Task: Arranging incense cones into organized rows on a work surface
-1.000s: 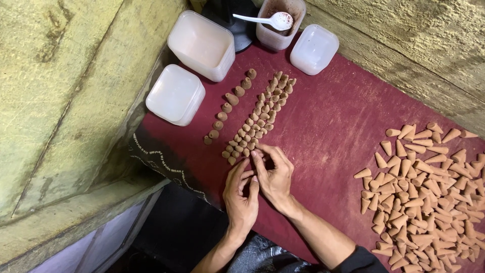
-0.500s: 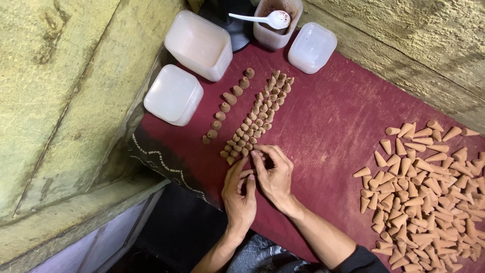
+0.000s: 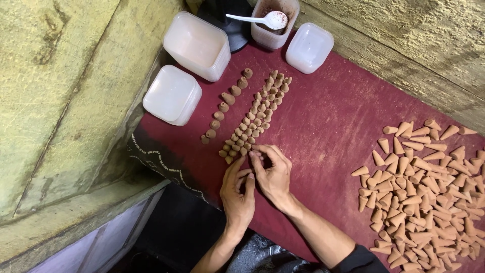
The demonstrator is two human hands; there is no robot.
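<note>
Pinching something small at the near end of the standing cones (image 3: 255,116), the right hand (image 3: 273,174) is curling its fingertips just beside the last row; whether it is gripping a cone cannot be told. The left hand (image 3: 237,194) is resting loosely curled against it, holding nothing visible. Both are lying on the red cloth (image 3: 328,121) of the counter, with loose cones (image 3: 419,187) heaped well apart to the right.

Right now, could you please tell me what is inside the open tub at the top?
The open tub holds reddish-brown powder, with a white spoon resting across its rim. Its bottom is hidden.
</note>
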